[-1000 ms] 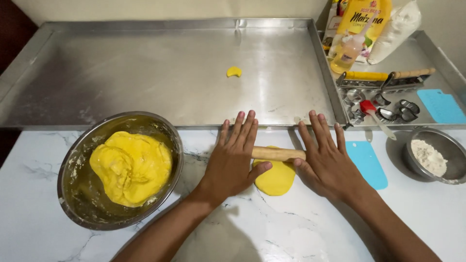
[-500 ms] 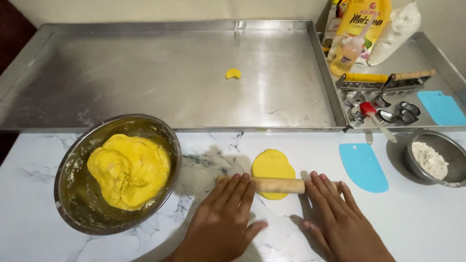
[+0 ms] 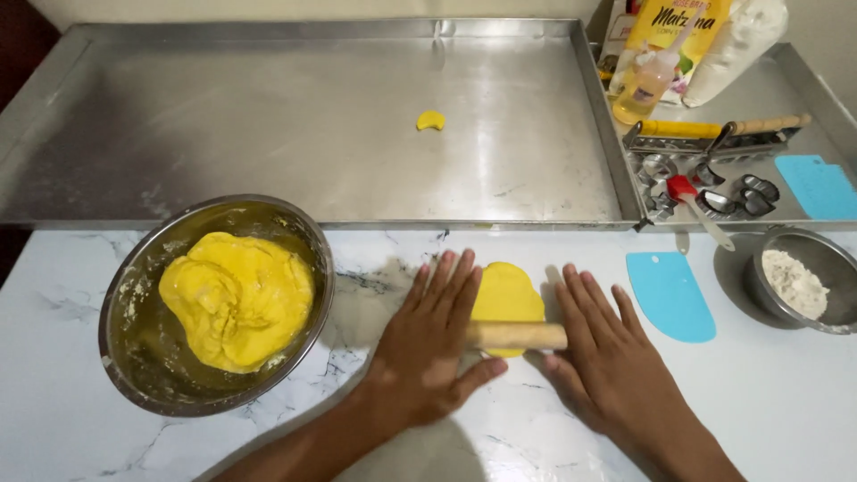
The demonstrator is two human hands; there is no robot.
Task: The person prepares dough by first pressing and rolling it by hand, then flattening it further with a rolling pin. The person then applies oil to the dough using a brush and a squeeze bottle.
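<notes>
Both hands, left hand [image 3: 424, 357] and right hand [image 3: 616, 375], press flat with fingers spread wide on a wooden rolling pin [image 3: 516, 336]. Between the fingers lies yellow flattened dough [image 3: 506, 293] on the marble surface [image 3: 786, 402]. Beyond the fingertips sits a metal tray [image 3: 268, 134].

Two hands [image 3: 424, 357] [image 3: 616, 375] are seen; one pin [image 3: 516, 336]; two bowls [image 3: 134, 357] [image 3: 835, 259]; two trays [image 3: 268, 161] [image 3: 803, 98]; two scrapers [image 3: 669, 295] [image 3: 819, 186].
</notes>
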